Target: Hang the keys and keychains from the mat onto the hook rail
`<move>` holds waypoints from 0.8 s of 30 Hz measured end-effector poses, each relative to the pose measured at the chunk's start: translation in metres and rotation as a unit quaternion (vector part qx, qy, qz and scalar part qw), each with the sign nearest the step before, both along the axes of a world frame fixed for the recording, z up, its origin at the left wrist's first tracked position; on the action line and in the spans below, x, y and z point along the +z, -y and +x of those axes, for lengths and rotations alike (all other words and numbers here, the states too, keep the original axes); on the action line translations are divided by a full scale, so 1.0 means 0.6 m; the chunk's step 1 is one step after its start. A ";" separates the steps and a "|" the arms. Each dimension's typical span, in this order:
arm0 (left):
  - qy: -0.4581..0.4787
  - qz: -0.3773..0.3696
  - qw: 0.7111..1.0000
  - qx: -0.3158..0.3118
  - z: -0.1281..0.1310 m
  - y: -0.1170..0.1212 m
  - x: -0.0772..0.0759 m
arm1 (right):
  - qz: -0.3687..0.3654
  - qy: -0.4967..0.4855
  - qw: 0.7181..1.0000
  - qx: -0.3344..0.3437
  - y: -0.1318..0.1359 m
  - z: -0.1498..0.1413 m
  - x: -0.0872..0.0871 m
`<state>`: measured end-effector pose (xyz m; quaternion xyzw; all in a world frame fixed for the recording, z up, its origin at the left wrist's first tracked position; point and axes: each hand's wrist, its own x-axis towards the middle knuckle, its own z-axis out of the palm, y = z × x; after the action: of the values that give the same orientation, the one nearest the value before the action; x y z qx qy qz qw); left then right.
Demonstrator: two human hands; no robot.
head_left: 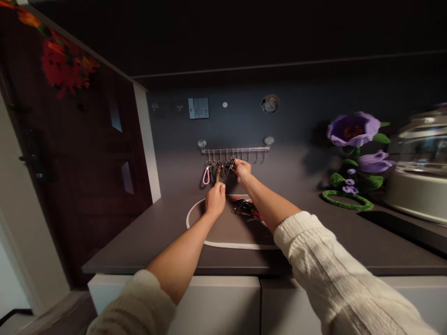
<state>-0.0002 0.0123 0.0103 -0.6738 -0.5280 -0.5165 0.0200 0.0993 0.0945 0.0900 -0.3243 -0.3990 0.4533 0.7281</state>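
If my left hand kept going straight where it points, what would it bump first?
Probably the brownish tag hanging just above your left hand. They look close enough to be touching already, but I can't tell for sure. Behind it is the grey wall.

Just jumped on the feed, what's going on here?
The person's right hand pinches a small dark item at the hooked wall rail. The left hand has its fingers at the lower end of a brownish tag hanging there. A pink loop hangs farther left. Below, a jumble of keys and trinkets lies on the white-rimmed mat.
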 end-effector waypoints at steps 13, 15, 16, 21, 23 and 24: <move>0.013 0.025 1.000 -0.007 -0.002 -0.002 -0.002 | -0.008 0.047 0.999 0.010 -0.013 0.017 -0.019; 0.016 0.027 0.999 -0.012 -0.002 -0.003 -0.002 | -0.007 0.065 0.998 0.014 -0.014 0.021 -0.019; 0.018 0.026 0.999 -0.014 -0.002 -0.003 -0.002 | -0.008 0.072 0.997 0.018 -0.013 0.022 -0.018; 0.018 0.028 0.999 -0.026 -0.001 -0.002 -0.001 | -0.012 0.089 0.995 0.035 -0.002 0.033 -0.010; 0.017 0.031 0.999 -0.032 -0.001 0.000 0.000 | -0.012 0.103 0.994 0.038 0.006 0.040 -0.008; 0.017 0.031 0.999 -0.034 -0.001 0.000 0.000 | -0.012 0.110 0.993 0.039 0.011 0.044 -0.008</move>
<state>-0.0006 0.0121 0.0103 -0.6815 -0.4887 -0.5445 0.0139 0.1255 0.0880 0.0853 -0.3651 -0.4840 0.4478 0.6572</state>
